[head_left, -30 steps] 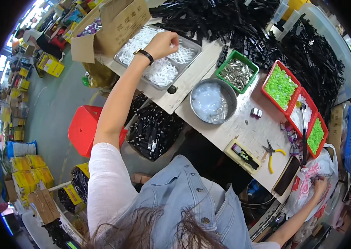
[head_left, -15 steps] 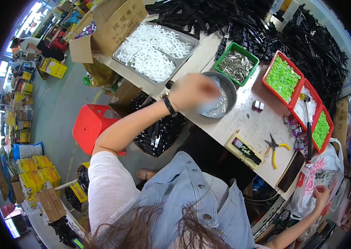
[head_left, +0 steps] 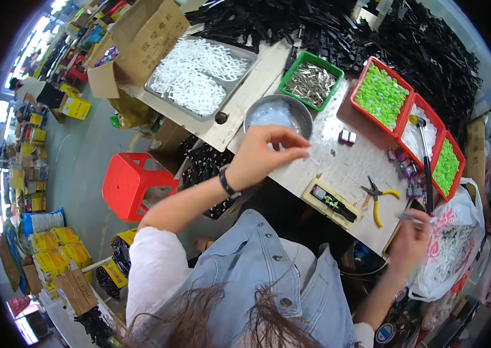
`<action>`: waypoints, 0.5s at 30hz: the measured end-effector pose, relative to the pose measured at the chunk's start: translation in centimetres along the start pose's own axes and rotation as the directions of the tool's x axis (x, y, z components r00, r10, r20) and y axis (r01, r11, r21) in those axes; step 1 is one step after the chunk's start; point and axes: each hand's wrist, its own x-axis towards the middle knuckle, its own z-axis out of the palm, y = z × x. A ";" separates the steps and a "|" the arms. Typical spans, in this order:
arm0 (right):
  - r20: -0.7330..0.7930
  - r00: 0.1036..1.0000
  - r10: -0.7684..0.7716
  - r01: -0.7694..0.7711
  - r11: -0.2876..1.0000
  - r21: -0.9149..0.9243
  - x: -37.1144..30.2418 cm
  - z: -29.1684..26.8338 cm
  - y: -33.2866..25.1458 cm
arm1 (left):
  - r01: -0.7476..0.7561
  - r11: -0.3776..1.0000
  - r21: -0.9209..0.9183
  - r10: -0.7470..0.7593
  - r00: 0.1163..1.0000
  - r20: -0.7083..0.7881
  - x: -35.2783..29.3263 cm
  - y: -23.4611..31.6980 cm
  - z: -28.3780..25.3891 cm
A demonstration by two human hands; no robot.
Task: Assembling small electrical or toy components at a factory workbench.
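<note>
My left hand (head_left: pixel 266 153) is over the near rim of a round metal bowl (head_left: pixel 309 129) holding clear, shiny bits. Its thumb and forefinger are pinched; whatever is between them is too small to make out. My right hand (head_left: pixel 411 243), smeared by motion, is beside the table's right front edge with its fingers closed on a small greyish piece (head_left: pixel 409 218) of unclear kind. Between the hands, a cream fixture (head_left: pixel 309 197) holds a black part (head_left: pixel 338 207) with a purple end. Yellow-handled pliers (head_left: pixel 378 203) lie right of the fixture.
A metal tray (head_left: pixel 235 87) holds white parts. Metal pins fill a green tray (head_left: pixel 334 71). Red trays (head_left: pixel 403 129) hold green and white pieces; a black-handled tool (head_left: pixel 428 174) rests across them. Black parts (head_left: pixel 315 26) are heaped behind. A white plastic bag (head_left: pixel 460 243) hangs at right.
My left hand has come from above the bowl to its near rim, fingers now pinched. My right hand has moved from the plastic bag leftward to the table's edge, with a small piece in it.
</note>
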 end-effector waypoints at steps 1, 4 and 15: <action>0.132 0.991 -0.012 0.008 0.999 0.035 -1.0 3.3 -0.6 | 0.059 0.979 -0.193 -0.060 0.998 -0.003 -1.1 0.0 0.6; 0.282 0.959 -0.009 -0.085 0.944 0.318 -3.2 8.7 -0.7 | 0.188 0.765 -0.616 -0.194 0.979 0.058 -3.3 0.2 2.6; 0.431 0.777 -0.459 0.460 0.881 0.109 -3.6 9.8 -0.6 | 0.339 0.515 -0.787 -0.241 0.939 0.247 -4.7 -1.6 5.2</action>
